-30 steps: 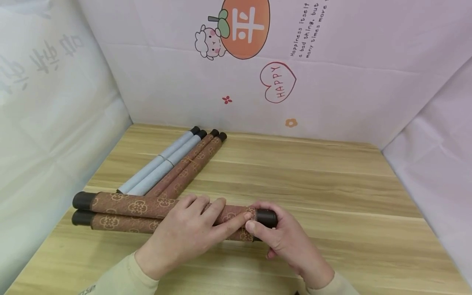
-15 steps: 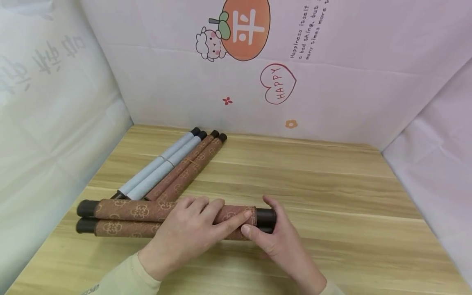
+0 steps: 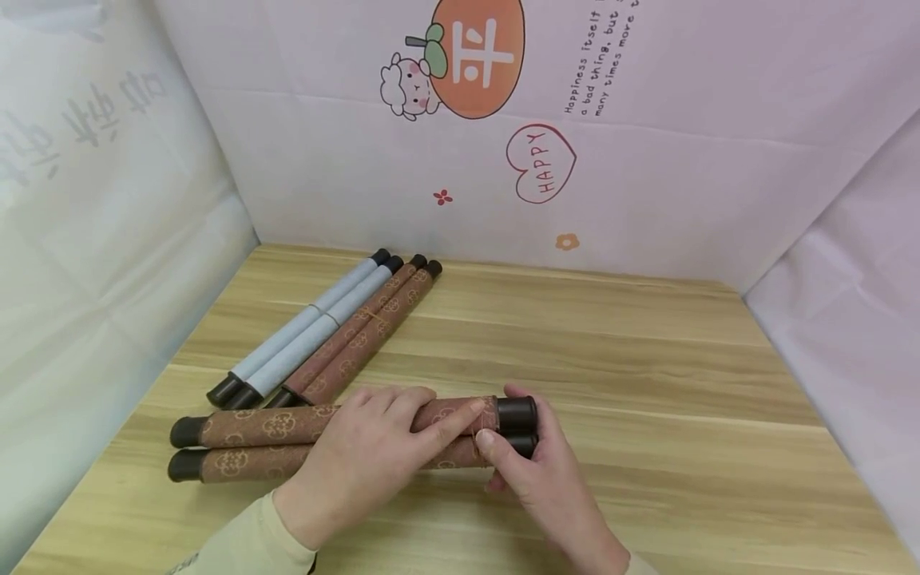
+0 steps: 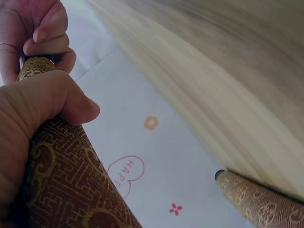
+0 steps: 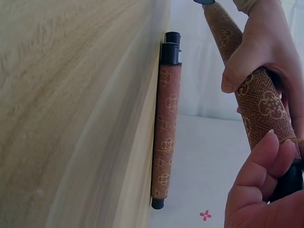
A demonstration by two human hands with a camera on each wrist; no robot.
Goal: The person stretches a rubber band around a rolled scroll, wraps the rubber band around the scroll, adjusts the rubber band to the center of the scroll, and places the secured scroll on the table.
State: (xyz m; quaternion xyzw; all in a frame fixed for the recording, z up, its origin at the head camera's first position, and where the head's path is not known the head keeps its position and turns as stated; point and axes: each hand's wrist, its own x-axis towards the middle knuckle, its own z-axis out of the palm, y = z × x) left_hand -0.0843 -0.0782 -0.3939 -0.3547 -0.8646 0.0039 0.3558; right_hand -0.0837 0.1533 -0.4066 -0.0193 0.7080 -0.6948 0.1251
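A brown scroll (image 3: pixel 279 426) with gold flower patterns lies rolled on two parallel rods with black end caps, held crosswise above the table. My left hand (image 3: pixel 366 455) grips it around the middle, thumb along the top. At its right end, the thumb and fingers of my right hand (image 3: pixel 546 479) pinch a thin cord (image 5: pixel 290 139) beside the black caps. The right wrist view shows that cord at the fingertips of the right hand (image 5: pixel 261 190). My left palm hides part of the scroll.
Behind the held scroll, on the left of the wooden table (image 3: pixel 611 359), lie a light blue scroll (image 3: pixel 309 327) and another brown scroll (image 3: pixel 374 327), side by side and each tied with a cord. White printed cloth (image 3: pixel 647 184) walls the back and sides.
The held scroll's left end has swung nearer to me, uncovering the lower ends of the scrolls behind. My right fingers spread off the right end, then came back to it.
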